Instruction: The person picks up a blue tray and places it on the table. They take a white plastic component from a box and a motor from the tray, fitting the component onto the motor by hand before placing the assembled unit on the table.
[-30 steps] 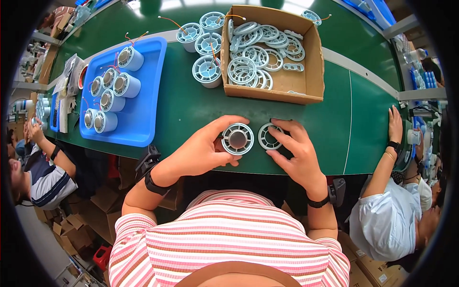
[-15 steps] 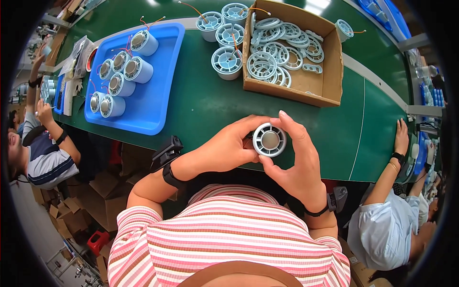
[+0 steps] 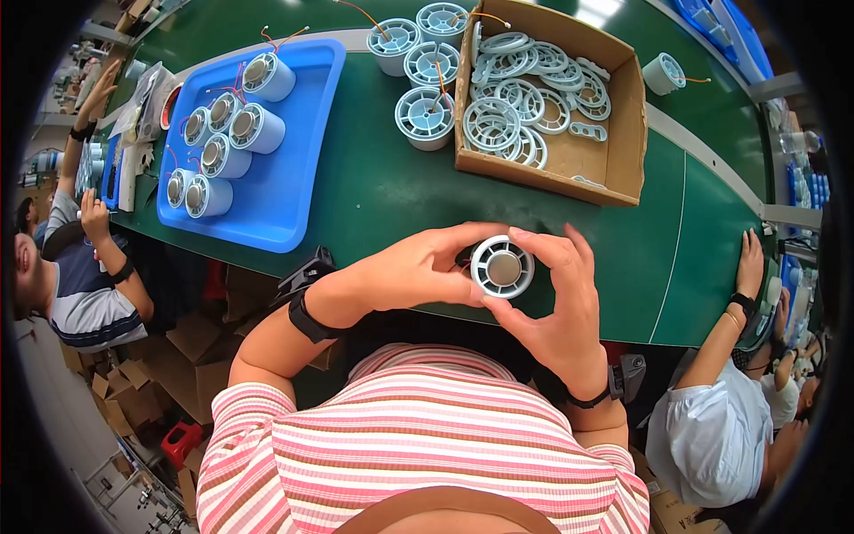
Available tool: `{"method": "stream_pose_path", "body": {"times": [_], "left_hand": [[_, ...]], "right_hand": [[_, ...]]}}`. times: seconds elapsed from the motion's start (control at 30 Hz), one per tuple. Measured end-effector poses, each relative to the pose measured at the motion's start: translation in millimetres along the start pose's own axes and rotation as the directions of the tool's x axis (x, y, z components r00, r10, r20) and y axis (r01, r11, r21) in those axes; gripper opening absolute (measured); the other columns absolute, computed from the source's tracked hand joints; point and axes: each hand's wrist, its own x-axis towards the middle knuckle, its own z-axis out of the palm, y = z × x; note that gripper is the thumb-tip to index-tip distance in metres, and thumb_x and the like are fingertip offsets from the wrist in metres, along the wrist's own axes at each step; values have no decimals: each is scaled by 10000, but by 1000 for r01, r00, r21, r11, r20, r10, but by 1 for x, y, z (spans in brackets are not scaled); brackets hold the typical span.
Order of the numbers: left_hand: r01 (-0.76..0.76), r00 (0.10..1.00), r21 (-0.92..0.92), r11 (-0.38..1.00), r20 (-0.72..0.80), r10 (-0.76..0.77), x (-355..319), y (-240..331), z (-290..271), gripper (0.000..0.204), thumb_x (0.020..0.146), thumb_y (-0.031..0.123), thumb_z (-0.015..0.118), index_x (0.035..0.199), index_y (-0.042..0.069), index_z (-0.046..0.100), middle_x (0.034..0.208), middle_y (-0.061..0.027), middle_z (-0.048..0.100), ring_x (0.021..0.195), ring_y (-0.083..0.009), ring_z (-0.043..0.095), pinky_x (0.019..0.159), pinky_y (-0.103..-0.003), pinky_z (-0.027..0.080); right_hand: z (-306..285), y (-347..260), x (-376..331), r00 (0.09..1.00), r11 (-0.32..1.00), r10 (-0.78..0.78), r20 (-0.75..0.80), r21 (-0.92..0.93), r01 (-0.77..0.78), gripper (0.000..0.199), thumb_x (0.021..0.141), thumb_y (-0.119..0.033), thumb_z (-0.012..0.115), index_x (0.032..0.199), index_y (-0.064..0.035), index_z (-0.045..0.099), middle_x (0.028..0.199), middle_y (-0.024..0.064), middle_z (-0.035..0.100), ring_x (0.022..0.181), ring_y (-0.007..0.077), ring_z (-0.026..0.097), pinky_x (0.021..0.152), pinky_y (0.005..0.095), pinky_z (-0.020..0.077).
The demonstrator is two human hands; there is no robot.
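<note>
Both pieces, apart on the bench a second ago, now sit joined as one round white plastic fan housing with metal centre point(image 3: 503, 267), pinched between left hand point(image 3: 411, 271) and right hand point(image 3: 559, 307), each grip closed on it, above the green bench point(image 3: 374, 191) edge.

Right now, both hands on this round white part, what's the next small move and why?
Probably set the part in the blue tray. Left hand and right hand hold it with a grille ring on its face, like the units in the tray; its bare part lies nearest.
</note>
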Motion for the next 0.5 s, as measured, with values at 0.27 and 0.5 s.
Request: {"method": "stream_pose_path", "body": {"times": [0.27,0.5], "left_hand": [[62,998,-115,991,-21,-65,1,-2,1,615,957,144,706,1502,24,445,1351,-101,589,1187,-201,637,967,-344,585],[-142,972,356,924,-124,197,-24,1,12,510,954,168,719,1407,20,539,1282,-119,631,1104,-201,676,862,-334,600]], "right_hand": [[-1,0,-1,1000,999,3,7,51,-4,717,685,-106,890,1327,-91,571,1226,85,665,1093,280,642,1128,552,361],[9,-20,-15,997,992,-58,-54,-114,52,680,689,-65,863,1316,-81,602,1252,107,619,1150,297,605,1105,558,382]]}}
